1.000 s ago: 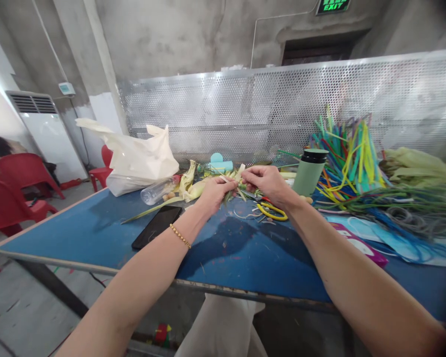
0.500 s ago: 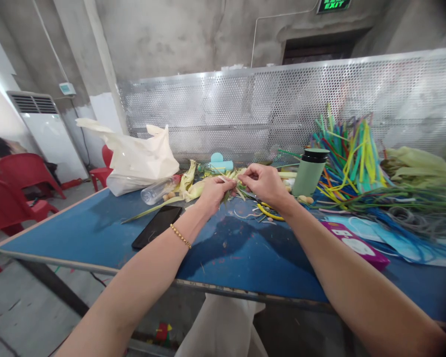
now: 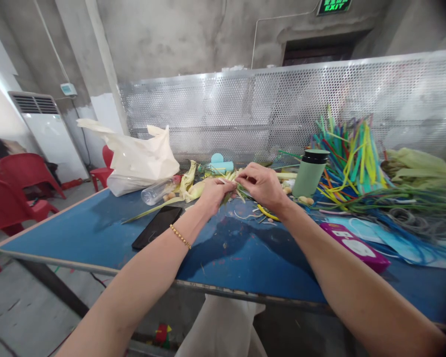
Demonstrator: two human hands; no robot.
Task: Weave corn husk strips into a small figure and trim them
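Observation:
Over the middle of the blue table [image 3: 223, 263] my two hands almost meet. My left hand [image 3: 213, 193] is closed in a pinch on thin pale green strips [image 3: 241, 192] that look like corn husk. Fingertips of my right hand [image 3: 264, 184] pinch at the same strips from the other side; my fingers partly hide what lies between them. Just left of my left hand are larger pale green corn husks [image 3: 189, 182]. A yellow curved strip [image 3: 268, 213] and thin scraps lie below my right hand.
A black phone [image 3: 158, 227], clear bottle [image 3: 159, 191] and white plastic bag [image 3: 143, 156] are on the left. To the right stand a green tumbler [image 3: 309, 174], bundled coloured strips [image 3: 357, 153], a purple packet [image 3: 353, 247] and blue masks [image 3: 394, 238]. A perforated metal panel [image 3: 223, 116] backs the table.
My right hand has shifted slightly left, closer to my left hand. The left hand stays nearly in place, and the surrounding things have not moved.

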